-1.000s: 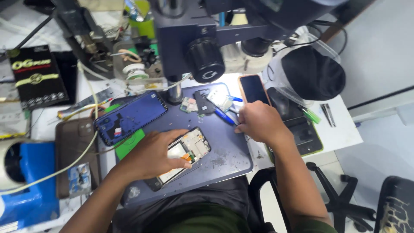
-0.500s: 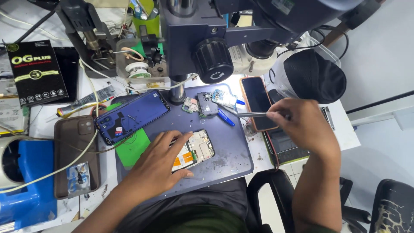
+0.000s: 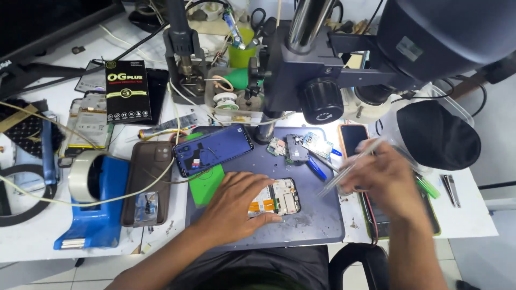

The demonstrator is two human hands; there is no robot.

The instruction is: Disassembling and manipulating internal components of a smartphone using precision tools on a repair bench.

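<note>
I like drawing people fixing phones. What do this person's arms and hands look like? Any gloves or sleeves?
Both hands are bare: no gloves on the left hand or the right hand, which is blurred. Both forearms show no sleeves. I can see no watch, ring or bracelet.

We sit at a phone-repair workshop bench: microscope (image 3: 344,80) overhead, opened phones (image 3: 212,149), circuit boards (image 3: 295,147) beneath it, tape dispenser (image 3: 91,204) far left of it.

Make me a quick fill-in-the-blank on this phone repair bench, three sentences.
1. The left hand presses down on an opened ____ lying on the grey mat.
2. The right hand holds a pair of ____.
3. The tape roll sits on a ____ dispenser.

Missing words: phone; tweezers; blue
</note>
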